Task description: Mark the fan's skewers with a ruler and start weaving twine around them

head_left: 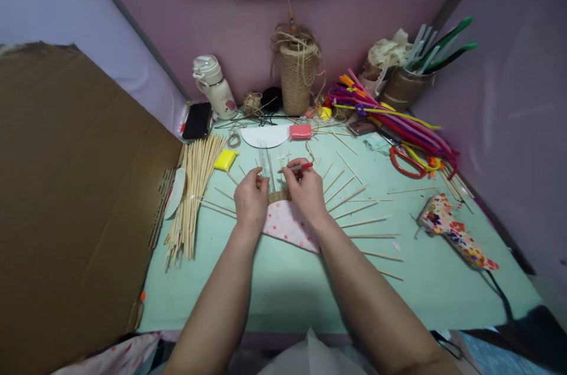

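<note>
Left hand [251,195] pinches clear ruler [264,157], right hand [306,191] grips red-ended pen [306,166]; keep ruler steady beside stick [271,169], mark lightly.

The left hand [251,201], right hand [305,189] and both forearms [224,280] are bare, with whitish, softly peaked clothing [310,356] between.
</note>
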Demonstrator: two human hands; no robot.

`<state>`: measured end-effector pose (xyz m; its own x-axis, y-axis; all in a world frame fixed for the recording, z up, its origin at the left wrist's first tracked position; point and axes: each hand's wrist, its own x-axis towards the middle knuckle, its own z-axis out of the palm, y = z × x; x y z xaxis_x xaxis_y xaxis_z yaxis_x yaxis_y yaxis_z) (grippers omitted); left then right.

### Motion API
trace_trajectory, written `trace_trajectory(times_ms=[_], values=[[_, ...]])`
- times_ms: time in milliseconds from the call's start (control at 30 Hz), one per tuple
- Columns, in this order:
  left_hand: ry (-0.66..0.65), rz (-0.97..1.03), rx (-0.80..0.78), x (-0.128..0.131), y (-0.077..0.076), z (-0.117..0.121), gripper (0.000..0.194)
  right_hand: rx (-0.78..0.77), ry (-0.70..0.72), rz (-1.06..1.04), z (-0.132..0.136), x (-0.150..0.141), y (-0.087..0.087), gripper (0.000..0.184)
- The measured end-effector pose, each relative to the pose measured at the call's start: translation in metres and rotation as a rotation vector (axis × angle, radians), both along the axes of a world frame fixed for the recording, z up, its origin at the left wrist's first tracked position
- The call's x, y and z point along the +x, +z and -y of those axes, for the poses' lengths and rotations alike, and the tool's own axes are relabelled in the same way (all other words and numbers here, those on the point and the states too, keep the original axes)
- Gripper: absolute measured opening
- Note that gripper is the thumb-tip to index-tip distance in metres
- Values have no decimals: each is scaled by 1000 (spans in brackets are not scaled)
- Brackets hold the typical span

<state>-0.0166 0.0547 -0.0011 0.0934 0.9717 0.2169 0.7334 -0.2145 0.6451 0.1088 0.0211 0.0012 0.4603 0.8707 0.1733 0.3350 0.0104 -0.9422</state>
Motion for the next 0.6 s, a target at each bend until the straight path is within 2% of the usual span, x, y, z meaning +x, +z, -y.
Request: trace_trajectory(times_ms=[600], values=[[4, 9, -3, -1, -3, -1, 29, -32, 71, 39, -5, 0, -8, 21]])
